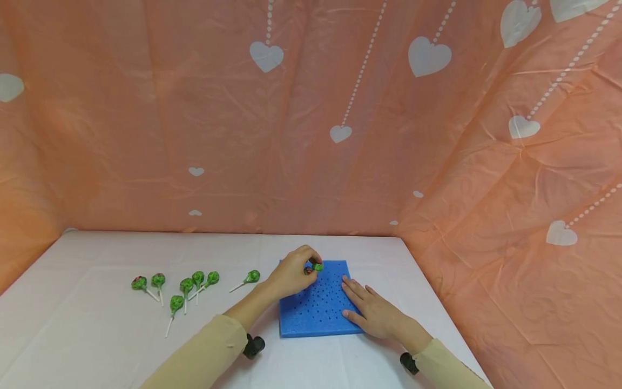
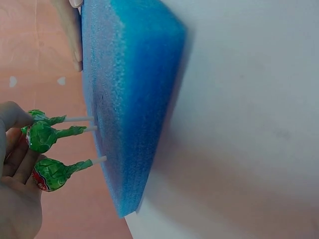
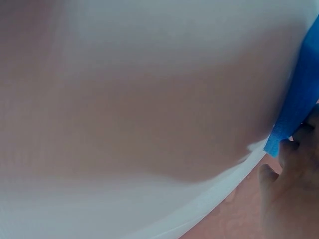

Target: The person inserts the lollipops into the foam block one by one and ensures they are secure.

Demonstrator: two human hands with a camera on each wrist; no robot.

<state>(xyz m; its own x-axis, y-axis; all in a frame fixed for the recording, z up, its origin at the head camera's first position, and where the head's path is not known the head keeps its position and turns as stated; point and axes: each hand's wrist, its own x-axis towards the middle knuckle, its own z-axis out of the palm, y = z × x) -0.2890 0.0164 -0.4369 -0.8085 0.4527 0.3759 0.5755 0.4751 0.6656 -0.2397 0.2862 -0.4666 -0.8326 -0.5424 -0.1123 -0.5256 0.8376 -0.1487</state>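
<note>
A blue foam block (image 1: 316, 322) dotted with many small holes lies on the white table. Over its far left part, my left hand (image 1: 293, 274) pinches a green-wrapped lollipop (image 2: 39, 115), whose white stick meets the foam's top face. Two more lollipops stand close by with their sticks in the foam: one (image 2: 42, 137) right beside the pinched one, another (image 2: 50, 174) nearer the block's end, against the palm side of the hand. My right hand (image 1: 376, 314) rests on the block's right edge, fingers extended and holding nothing.
To the left on the table (image 1: 87, 335) lie several loose green lollipops (image 1: 187, 286), scattered with their sticks mostly toward me. A single lollipop (image 1: 252, 276) lies closer to the block, near my left forearm. An orange curtain (image 1: 233, 135) with pale hearts hangs behind and at the sides.
</note>
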